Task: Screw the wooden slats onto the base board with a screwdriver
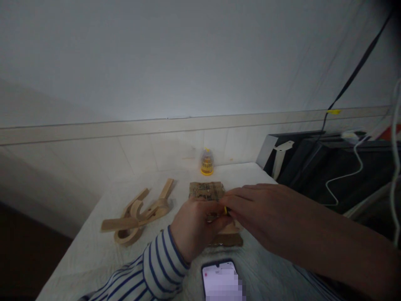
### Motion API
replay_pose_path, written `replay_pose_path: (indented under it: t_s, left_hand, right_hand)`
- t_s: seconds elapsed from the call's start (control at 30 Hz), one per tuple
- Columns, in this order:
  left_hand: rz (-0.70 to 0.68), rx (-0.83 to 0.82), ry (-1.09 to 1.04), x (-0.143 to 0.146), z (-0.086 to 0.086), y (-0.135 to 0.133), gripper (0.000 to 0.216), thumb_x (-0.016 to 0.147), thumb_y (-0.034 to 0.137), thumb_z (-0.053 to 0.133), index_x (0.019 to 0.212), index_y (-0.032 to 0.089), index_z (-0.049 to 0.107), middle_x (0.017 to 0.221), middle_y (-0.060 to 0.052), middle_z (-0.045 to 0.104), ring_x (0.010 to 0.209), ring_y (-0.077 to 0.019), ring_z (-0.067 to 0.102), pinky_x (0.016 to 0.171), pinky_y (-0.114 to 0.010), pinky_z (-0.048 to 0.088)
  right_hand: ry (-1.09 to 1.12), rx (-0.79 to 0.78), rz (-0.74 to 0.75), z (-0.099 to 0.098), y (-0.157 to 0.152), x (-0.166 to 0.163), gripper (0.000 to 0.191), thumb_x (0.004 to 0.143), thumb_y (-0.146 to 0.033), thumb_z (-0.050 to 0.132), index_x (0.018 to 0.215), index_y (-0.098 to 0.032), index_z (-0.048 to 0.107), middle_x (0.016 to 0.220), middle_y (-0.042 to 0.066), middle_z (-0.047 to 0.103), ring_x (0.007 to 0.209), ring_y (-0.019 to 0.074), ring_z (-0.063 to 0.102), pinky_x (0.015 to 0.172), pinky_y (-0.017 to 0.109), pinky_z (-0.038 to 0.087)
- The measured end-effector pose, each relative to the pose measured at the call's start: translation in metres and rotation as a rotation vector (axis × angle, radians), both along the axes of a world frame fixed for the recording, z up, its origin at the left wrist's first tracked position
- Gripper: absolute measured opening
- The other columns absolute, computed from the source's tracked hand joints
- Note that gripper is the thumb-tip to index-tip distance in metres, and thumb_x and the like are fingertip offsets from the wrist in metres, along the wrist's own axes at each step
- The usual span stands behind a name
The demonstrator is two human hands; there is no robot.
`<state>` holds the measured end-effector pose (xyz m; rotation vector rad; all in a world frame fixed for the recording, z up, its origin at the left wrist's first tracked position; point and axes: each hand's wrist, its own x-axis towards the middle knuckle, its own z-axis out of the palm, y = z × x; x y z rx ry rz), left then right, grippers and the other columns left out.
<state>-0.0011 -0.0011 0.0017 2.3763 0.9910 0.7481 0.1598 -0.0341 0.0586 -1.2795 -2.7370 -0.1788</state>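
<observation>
Over the middle of the table my left hand (196,223) and my right hand (261,213) meet, fingers closed. A small yellow-and-black piece (225,210) shows at my right fingertips; its kind is hidden. What my left fingers pinch is covered by the hand. Beneath them lie a printed brown cardboard piece (206,190), partly covered, and a pale wooden-looking piece (231,229). A brown flat slab (225,240) lies at the near side of these.
Several curved and straight wooden parts (138,221) lie at the left. A clear case with a yellow base (206,164) stands near the wall. A phone (221,280) lies close to me. Dark panels (328,167) and a white cable (360,163) are at the right.
</observation>
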Motion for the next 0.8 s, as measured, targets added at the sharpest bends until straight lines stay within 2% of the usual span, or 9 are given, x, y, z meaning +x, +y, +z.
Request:
replay_pose_path:
  t_s: [0.17, 0.4, 0.6, 0.8]
  left_hand:
    - [-0.034, -0.014, -0.012, -0.0001, 0.0010, 0.0005, 0.011, 0.079, 0.021, 0.056, 0.081, 0.018, 0.067, 0.069, -0.001, 0.066, 0.065, -0.0137, 0.059, 0.060, -0.022, 0.041]
    - [-0.065, -0.002, 0.008, -0.0015, 0.0010, 0.0018, 0.011, 0.079, 0.019, 0.055, 0.073, 0.016, 0.064, 0.062, 0.001, 0.061, 0.059, -0.0116, 0.056, 0.056, -0.020, 0.037]
    - [-0.100, -0.022, 0.000, -0.0016, 0.0006, 0.0021, 0.014, 0.082, 0.019, 0.052, 0.073, 0.015, 0.062, 0.063, 0.001, 0.060, 0.061, -0.0117, 0.056, 0.057, -0.020, 0.038]
    - [-0.144, -0.054, -0.002, -0.0018, 0.0026, 0.0033, 0.014, 0.082, 0.015, 0.050, 0.075, 0.015, 0.062, 0.067, 0.000, 0.061, 0.061, -0.0108, 0.055, 0.056, -0.019, 0.038]
  right_hand:
    - [-0.003, -0.040, -0.035, -0.0019, 0.0012, 0.0012, 0.017, 0.072, -0.006, 0.048, 0.078, -0.019, 0.057, 0.075, 0.000, 0.061, 0.063, 0.0145, 0.056, 0.057, 0.027, 0.040]
    - [-0.024, -0.018, -0.039, -0.0029, 0.0033, 0.0005, 0.018, 0.072, -0.006, 0.048, 0.079, -0.019, 0.057, 0.073, 0.000, 0.061, 0.063, 0.0138, 0.057, 0.056, 0.026, 0.040]
    - [-0.024, 0.027, -0.019, -0.0054, 0.0041, 0.0025, 0.013, 0.074, -0.009, 0.050, 0.077, -0.019, 0.057, 0.070, -0.001, 0.060, 0.058, 0.0130, 0.055, 0.050, 0.025, 0.036]
    - [-0.048, 0.032, -0.053, -0.0035, 0.0029, 0.0006, 0.012, 0.078, -0.012, 0.049, 0.079, -0.020, 0.058, 0.071, -0.001, 0.060, 0.060, 0.0138, 0.056, 0.052, 0.027, 0.037]
